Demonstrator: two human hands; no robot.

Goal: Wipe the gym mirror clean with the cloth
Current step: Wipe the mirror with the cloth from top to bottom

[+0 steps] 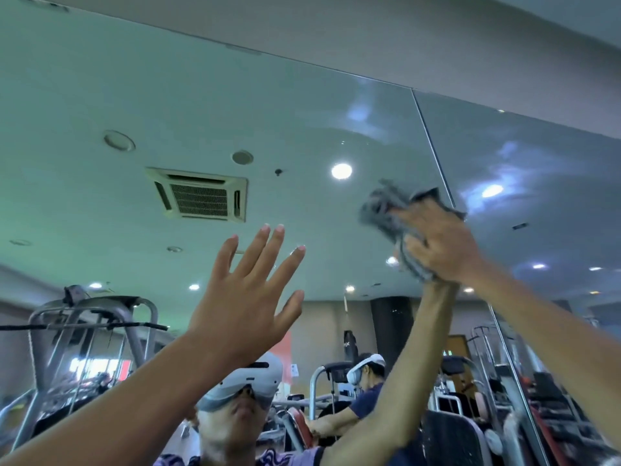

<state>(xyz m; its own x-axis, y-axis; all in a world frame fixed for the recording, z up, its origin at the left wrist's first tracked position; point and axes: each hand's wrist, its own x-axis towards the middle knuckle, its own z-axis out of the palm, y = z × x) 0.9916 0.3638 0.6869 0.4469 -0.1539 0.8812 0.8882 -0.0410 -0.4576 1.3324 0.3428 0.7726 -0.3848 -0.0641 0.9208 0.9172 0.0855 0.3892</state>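
The gym mirror (302,105) fills the wall in front of me and reflects the ceiling, gym machines and me wearing a headset. My right hand (440,240) is raised high and presses a crumpled grey cloth (383,205) flat against the glass, next to the vertical seam (433,146) between two mirror panels. The cloth sticks out above and to the left of my fingers. My left hand (245,301) is held up in front of the mirror at centre, fingers spread, palm toward the glass, holding nothing. I cannot tell whether it touches the glass.
The mirror's top edge (235,50) meets the wall high above. Hazy streaks (504,176) show on the right panel. Reflected in the glass are weight machines (90,324), a ceiling air vent (201,195) and another person seated with a headset (366,371).
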